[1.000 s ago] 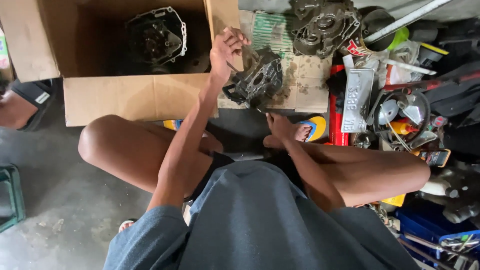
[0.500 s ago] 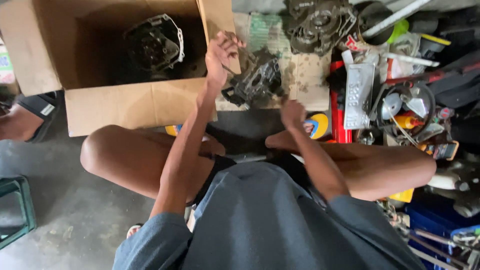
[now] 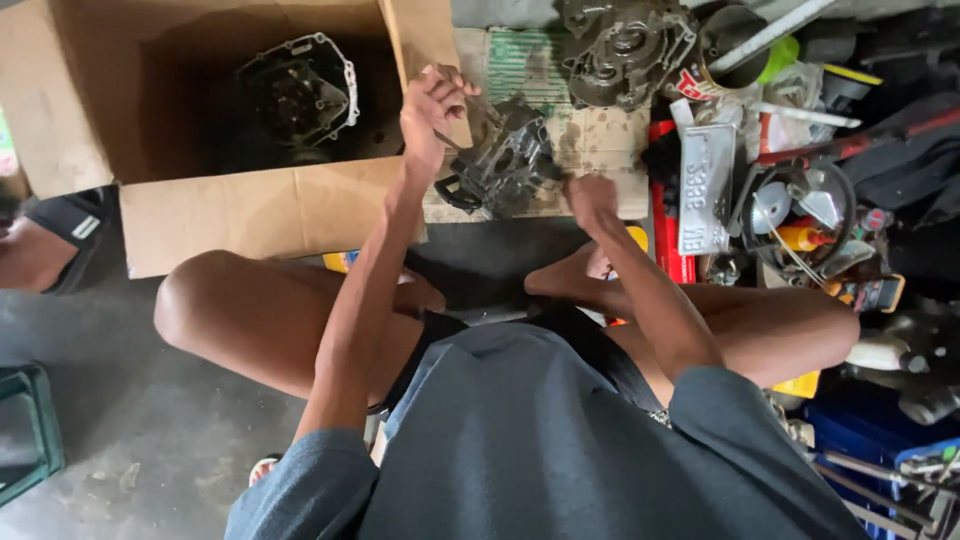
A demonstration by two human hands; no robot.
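1. Dark metal engine casings: 3 – one inside the cardboard box, one on the flat cardboard sheet near its front edge, one at the sheet's back edge
2. Cardboard boxes: 1, open top
3. Flat cardboard sheets: 1
4. Hands: 2 – left hand at the casing on the sheet, right hand at the sheet's front edge
5. Number plates: 1, grey, just past the sheet's right edge
6. Green stools: 1, partly cut off at left
7. Clutter at right too tangled to count
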